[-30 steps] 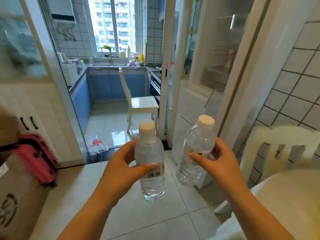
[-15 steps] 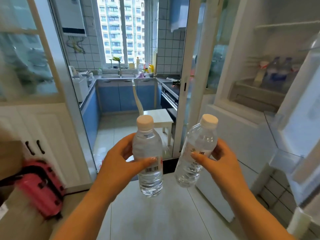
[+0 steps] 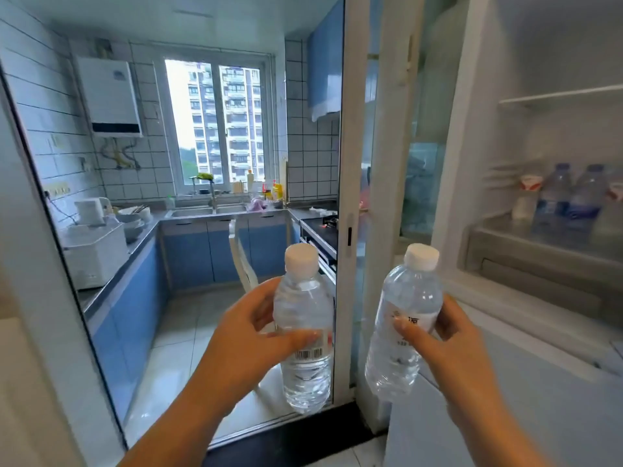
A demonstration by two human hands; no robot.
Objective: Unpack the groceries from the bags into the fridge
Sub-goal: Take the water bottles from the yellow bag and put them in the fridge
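Note:
My left hand (image 3: 249, 335) grips a clear water bottle (image 3: 305, 298) with a white cap, held upright at the centre of the view. My right hand (image 3: 448, 345) grips a second clear water bottle (image 3: 409, 298), tilted slightly to the left. Both are held in front of me at chest height. The open fridge (image 3: 546, 251) stands to the right, its white interior lit. On its shelf stand several bottles with blue labels (image 3: 569, 197) and a white carton (image 3: 527, 197). No grocery bag is in view.
A sliding glass door frame (image 3: 350, 197) stands between the bottles, leading into a kitchen with blue cabinets (image 3: 215, 251). A white chair (image 3: 242, 261) stands inside. A counter with appliances (image 3: 94, 251) runs along the left. The closed lower fridge compartment (image 3: 539, 392) lies under my right arm.
My view has risen and turned right, bringing the open fridge closer and larger. Both hands keep the same grip on the bottles. The red case at the lower left has left the view.

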